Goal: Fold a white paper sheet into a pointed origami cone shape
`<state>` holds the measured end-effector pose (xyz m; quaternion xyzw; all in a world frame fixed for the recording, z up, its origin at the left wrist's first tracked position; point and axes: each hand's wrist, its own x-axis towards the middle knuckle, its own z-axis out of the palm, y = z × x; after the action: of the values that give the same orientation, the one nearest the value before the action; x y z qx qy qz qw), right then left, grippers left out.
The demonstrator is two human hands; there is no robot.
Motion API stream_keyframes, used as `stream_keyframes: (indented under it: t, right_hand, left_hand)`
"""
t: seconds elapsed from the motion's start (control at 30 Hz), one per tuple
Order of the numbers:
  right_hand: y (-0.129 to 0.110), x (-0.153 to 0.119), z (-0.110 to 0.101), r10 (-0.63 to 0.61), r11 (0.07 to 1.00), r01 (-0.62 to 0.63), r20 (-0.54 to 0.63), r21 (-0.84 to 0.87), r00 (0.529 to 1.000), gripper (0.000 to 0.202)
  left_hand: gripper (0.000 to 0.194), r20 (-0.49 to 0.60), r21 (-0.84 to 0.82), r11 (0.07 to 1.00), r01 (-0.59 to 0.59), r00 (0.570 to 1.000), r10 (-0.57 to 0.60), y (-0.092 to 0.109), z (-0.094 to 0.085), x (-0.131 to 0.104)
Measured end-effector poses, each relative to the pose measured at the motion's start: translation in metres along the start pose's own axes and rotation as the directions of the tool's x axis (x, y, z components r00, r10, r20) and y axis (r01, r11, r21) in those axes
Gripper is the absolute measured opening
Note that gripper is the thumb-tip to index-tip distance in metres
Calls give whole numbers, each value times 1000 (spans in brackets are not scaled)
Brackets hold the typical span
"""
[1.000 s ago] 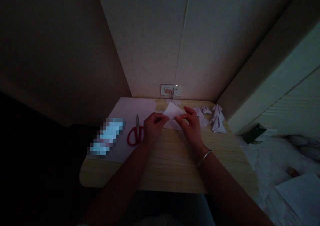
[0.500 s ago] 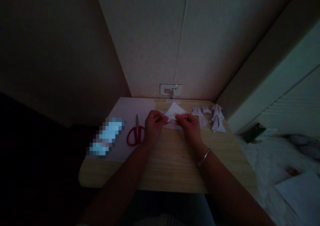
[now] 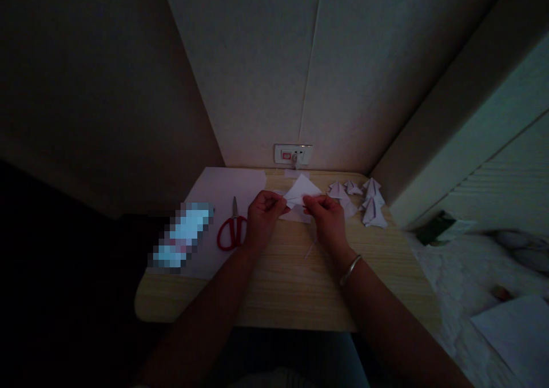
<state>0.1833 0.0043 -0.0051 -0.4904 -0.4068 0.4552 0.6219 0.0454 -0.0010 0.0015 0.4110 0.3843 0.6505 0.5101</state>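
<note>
Between my two hands is a small folded piece of white paper [image 3: 302,187], its pointed corner facing the wall. My left hand [image 3: 266,213] pinches its left corner between thumb and fingers. On the other side my right hand [image 3: 326,216] grips the right part, with the thumb on top. Red-handled scissors [image 3: 234,228] lie just left of my left hand, blades pointing away. To the right of my right hand stand several folded white paper shapes [image 3: 372,205] with layered points. Flat paper pieces [image 3: 295,212] lie under and behind the held paper.
A large white sheet [image 3: 231,179] covers the left of the wooden table [image 3: 291,296]. On it rests a lit, pixelated phone-like object [image 3: 184,236]. A wall socket [image 3: 294,154] sits behind the table. At right, a bed-like surface [image 3: 454,285] carries a white sheet [image 3: 514,331] and a green packet [image 3: 436,228].
The paper in my hands has shifted slightly right, and its lower edge now looks flatter. My right thumb has moved a little along it. Nothing else on the table has moved.
</note>
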Motion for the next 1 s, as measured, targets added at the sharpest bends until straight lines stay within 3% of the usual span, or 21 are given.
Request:
stream_keyframes:
  t: [0.4,0.77,1.0]
  right_hand:
    - [1,0,0,-21,1000,21,-13,-4,1000,25]
    - [0,-1,-2,-72,997,72,-6,-31,997,25]
    - [-2,-2,0,-73,997,73,-9,-16,997,25]
  left_hand:
    - [21,-16,-6,1000,-6,1000,5,-3,1,-1]
    - [18,-55,124,992,-9,998,16,4,3,-2]
    - [20,-33,4,1000,15,999,-15,-2,1,0]
